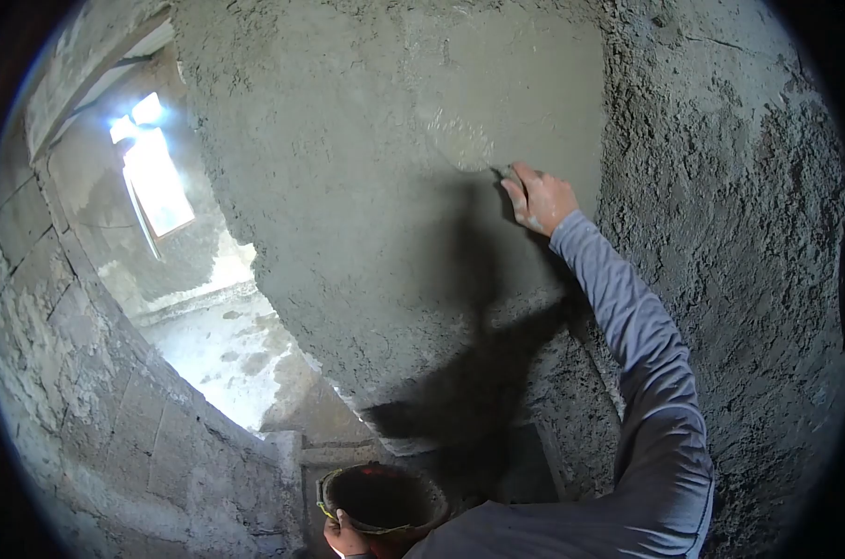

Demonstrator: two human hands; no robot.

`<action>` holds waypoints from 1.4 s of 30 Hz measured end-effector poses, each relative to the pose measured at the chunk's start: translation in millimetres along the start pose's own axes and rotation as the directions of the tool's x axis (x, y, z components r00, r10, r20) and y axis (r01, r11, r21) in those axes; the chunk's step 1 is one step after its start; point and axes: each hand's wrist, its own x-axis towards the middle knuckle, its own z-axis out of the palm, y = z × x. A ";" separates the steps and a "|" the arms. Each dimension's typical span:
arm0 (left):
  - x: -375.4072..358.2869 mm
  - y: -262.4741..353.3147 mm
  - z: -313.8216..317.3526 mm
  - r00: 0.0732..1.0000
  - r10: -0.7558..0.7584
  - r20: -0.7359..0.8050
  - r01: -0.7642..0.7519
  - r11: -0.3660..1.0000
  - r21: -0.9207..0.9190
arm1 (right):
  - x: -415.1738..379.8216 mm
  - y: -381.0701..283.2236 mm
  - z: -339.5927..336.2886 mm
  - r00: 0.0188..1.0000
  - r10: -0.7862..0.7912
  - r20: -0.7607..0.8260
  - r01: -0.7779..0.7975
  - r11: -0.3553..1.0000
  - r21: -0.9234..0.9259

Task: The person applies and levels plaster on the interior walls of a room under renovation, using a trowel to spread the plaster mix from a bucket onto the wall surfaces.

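Observation:
My right hand (pixel 537 198) is raised against the wet grey plaster wall (pixel 348 205) and grips the handle of a trowel (pixel 461 143). The trowel blade, coated in mortar, lies flat on the smooth patch of plaster just up and left of the hand. My grey sleeve (pixel 646 373) stretches up from the lower right. Low in the picture my left hand (pixel 344 537) holds the rim of a dark bucket (pixel 385 498) with a reddish inner edge.
Rough, unsmoothed plaster (pixel 748 186) covers the wall to the right. A block wall (pixel 87 401) runs along the left. A bright window opening (pixel 157 182) sits up left, with a pale floor (pixel 226 354) below it.

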 end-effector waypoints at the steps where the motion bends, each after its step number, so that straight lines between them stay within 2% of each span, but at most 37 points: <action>1: 2.9 -3.2 -3.5 1.000 0.001 0.000 -0.001 1.000 0.001 | -8.8 1.1 1.9 0.998 -0.055 0.029 0.056 0.997 -0.046; 2: 6.8 -6.1 -3.8 1.000 0.000 0.023 -0.001 1.000 0.025 | -13.4 4.0 5.7 0.985 -0.162 -0.055 0.159 0.986 -0.057; 6: 4.6 14.8 12.7 1.000 -0.015 0.017 0.013 0.995 0.096 | -3.0 -10.7 -13.6 0.985 -0.164 -0.053 0.157 0.980 -0.120; 8: 7.5 2.2 14.4 0.999 -0.010 0.035 0.009 1.000 0.028 | 17.3 -12.0 -26.8 0.983 -0.073 -0.166 0.065 0.996 -0.053; 9: 9.3 -1.7 12.2 0.999 -0.009 0.052 0.011 0.999 -0.035 | 22.8 -11.1 -33.8 0.984 -0.068 -0.165 0.061 0.997 -0.050; 11: 12.0 -1.5 13.3 0.999 -0.007 0.049 0.008 1.000 -0.022 | 35.7 -5.1 -46.4 0.961 0.076 -0.265 -0.099 0.992 -0.074; 13: 9.1 4.6 13.2 0.999 -0.015 0.046 0.015 1.000 -0.005 | 39.5 6.9 -48.9 0.957 0.104 -0.270 -0.135 0.986 -0.100; 15: 8.4 12.2 15.2 0.999 -0.004 0.039 0.002 0.998 0.067 | 38.9 16.5 -52.2 0.966 0.080 -0.244 -0.132 0.970 -0.203; 18: 15.4 3.8 14.9 0.997 0.001 0.073 -0.001 1.000 0.001 | 34.3 20.2 -56.3 0.968 0.040 -0.247 -0.106 0.959 -0.263; 23: 20.6 7.9 25.0 0.996 -0.005 0.086 0.003 1.000 0.017 | 31.7 16.4 -76.4 0.979 0.013 -0.205 -0.088 0.928 -0.361; 25: 19.2 5.3 28.5 0.997 0.004 0.076 -0.004 1.000 0.003 | 31.5 20.9 -81.5 0.966 -0.152 -0.209 0.056 0.913 -0.404; 26: 19.2 1.9 26.3 0.998 -0.005 0.066 0.006 1.000 -0.012 | 25.7 20.8 -85.1 0.966 -0.155 -0.208 0.059 0.912 -0.406; 28: 23.0 1.4 23.1 0.998 -0.009 0.056 0.011 1.000 -0.029 | 5.9 15.7 -91.4 0.862 -0.477 -0.173 0.362 0.817 -0.449; 29: 21.8 3.1 21.2 0.998 -0.040 0.052 0.044 0.997 -0.070 | 2.2 13.8 -91.8 0.860 -0.480 -0.171 0.365 0.815 -0.450; 31: 19.1 -2.1 12.4 0.995 -0.084 0.052 0.089 0.991 -0.103 | -8.1 10.6 -92.3 0.882 -0.409 -0.233 0.294 0.866 -0.404; 32: 21.7 -9.8 5.9 0.995 -0.072 0.066 0.077 0.995 -0.071 | -10.8 6.2 -93.8 0.932 -0.282 -0.229 0.188 0.915 -0.358; 33: 22.7 -7.1 4.4 0.995 -0.058 0.081 0.061 0.997 -0.041 | -9.1 5.4 -91.7 0.933 -0.279 -0.226 0.187 0.915 -0.358; 35: 20.9 -2.2 8.6 0.996 -0.056 0.072 0.056 0.998 0.000 | 4.2 6.6 -86.5 0.947 -0.087 -0.310 0.043 0.988 -0.146; 36: 19.1 2.8 12.1 0.997 -0.055 0.062 0.052 0.998 0.040 | 12.0 1.3 -87.4 0.966 -0.020 -0.258 -0.006 0.995 -0.102; 39: 20.0 4.1 18.4 0.996 -0.017 0.089 0.015 1.000 0.025 | 32.6 -10.4 -70.0 0.964 -0.079 -0.253 0.037 0.985 -0.166; 42: 15.3 13.5 24.5 0.996 0.000 0.090 0.000 1.000 -0.001 | 46.1 -39.3 -51.8 0.975 -0.145 -0.167 0.107 0.970 -0.219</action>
